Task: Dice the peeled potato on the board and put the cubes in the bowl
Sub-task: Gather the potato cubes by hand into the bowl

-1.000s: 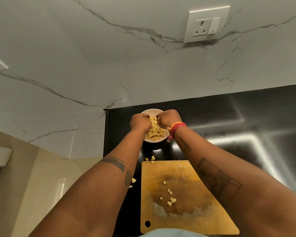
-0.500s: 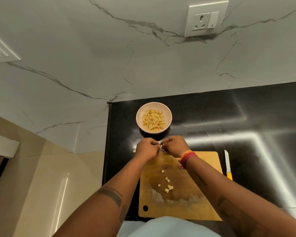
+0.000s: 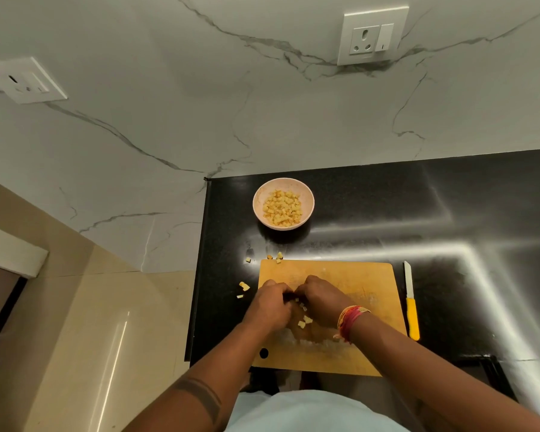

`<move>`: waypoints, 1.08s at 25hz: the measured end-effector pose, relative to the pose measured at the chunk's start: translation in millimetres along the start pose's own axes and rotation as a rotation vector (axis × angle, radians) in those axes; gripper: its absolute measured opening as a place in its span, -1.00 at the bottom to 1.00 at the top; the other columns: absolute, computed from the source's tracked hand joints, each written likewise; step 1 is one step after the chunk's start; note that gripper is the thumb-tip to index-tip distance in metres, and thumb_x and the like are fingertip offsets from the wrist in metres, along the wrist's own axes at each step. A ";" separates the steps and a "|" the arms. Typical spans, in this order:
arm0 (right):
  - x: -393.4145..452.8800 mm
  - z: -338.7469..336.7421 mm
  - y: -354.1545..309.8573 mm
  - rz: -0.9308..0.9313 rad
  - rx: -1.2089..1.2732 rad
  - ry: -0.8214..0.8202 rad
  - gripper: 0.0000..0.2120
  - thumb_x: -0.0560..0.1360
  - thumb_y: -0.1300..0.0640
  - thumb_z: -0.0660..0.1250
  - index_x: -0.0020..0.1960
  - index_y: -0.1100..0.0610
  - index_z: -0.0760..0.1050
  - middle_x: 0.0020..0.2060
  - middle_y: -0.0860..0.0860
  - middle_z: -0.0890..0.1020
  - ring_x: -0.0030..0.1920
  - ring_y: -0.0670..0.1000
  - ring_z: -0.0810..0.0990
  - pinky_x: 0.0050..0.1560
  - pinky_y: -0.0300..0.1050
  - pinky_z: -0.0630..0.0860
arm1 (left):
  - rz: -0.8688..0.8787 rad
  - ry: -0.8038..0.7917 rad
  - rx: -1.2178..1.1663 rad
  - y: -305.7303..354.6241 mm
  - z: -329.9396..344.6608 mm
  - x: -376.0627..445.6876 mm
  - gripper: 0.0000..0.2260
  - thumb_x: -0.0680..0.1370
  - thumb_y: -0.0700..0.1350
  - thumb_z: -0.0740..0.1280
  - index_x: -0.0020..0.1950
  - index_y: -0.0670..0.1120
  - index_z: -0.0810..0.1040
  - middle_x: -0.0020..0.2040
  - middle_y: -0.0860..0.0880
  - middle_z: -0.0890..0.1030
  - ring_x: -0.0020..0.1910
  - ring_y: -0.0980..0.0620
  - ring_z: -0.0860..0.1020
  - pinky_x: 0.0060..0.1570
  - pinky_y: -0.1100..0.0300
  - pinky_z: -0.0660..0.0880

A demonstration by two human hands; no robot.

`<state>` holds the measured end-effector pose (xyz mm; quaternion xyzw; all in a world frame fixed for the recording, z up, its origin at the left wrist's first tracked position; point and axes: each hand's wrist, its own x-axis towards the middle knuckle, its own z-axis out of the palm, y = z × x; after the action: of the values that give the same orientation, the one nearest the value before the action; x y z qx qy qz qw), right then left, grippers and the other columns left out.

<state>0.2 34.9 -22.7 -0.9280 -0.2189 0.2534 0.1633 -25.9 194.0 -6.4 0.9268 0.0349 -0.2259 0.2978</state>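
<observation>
Potato cubes (image 3: 304,321) on board (image 3: 365,285) | left hand (image 3: 270,304), right hand (image 3: 321,302) knuckles-up, curled, apparently gathering them

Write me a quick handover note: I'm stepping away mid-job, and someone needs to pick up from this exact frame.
Left hand and right hand: both low on the wooden cutting board, fingers curled around the leftover potato cubes; whether either grips any is hidden.
Bowl stands on the black counter beyond the board, holding most of the diced potato.
Knife, yellow handle, lies on the counter right of the board, untouched.
Done: dicing, main transfer.
Left: the few cubes on the board, plus stray cubes on the counter left of the board and near its far edge.
</observation>
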 end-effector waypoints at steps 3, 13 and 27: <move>-15.6 1.7 0.5 -0.054 -0.034 -0.045 -0.60 0.59 0.12 0.39 0.41 0.10 0.49 0.17 0.09 0.48 0.04 0.07 0.52 0.06 -0.11 0.53 | 0.036 -0.090 0.040 -2.7 6.0 -7.4 -0.56 0.55 -0.08 0.45 0.41 0.02 0.47 0.27 0.01 0.39 0.18 0.02 0.50 0.22 0.12 0.53; -22.2 11.8 -3.7 -0.016 -0.013 0.100 -0.63 0.56 0.16 0.40 0.35 0.11 0.48 0.21 0.06 0.45 0.02 0.03 0.52 0.05 -0.16 0.53 | 0.017 0.046 0.083 -0.4 32.1 -17.7 -0.69 0.63 -0.11 0.32 0.37 0.02 0.41 0.26 0.02 0.41 0.17 0.03 0.47 0.16 0.13 0.51; -3.1 23.8 -14.0 0.475 0.700 0.197 -0.77 0.54 0.30 0.42 0.13 0.09 0.71 0.03 0.03 0.73 0.01 -0.02 0.67 -0.03 -0.24 0.59 | -0.418 0.219 -0.416 19.3 39.6 -4.7 -0.74 0.59 -0.19 0.33 0.21 0.03 0.68 0.16 0.02 0.68 0.15 -0.01 0.60 0.02 0.20 0.54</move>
<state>-19.6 49.8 -35.2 -0.8611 0.1166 0.2531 0.4254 -42.0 155.9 -22.5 0.8375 0.3020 -0.1692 0.4228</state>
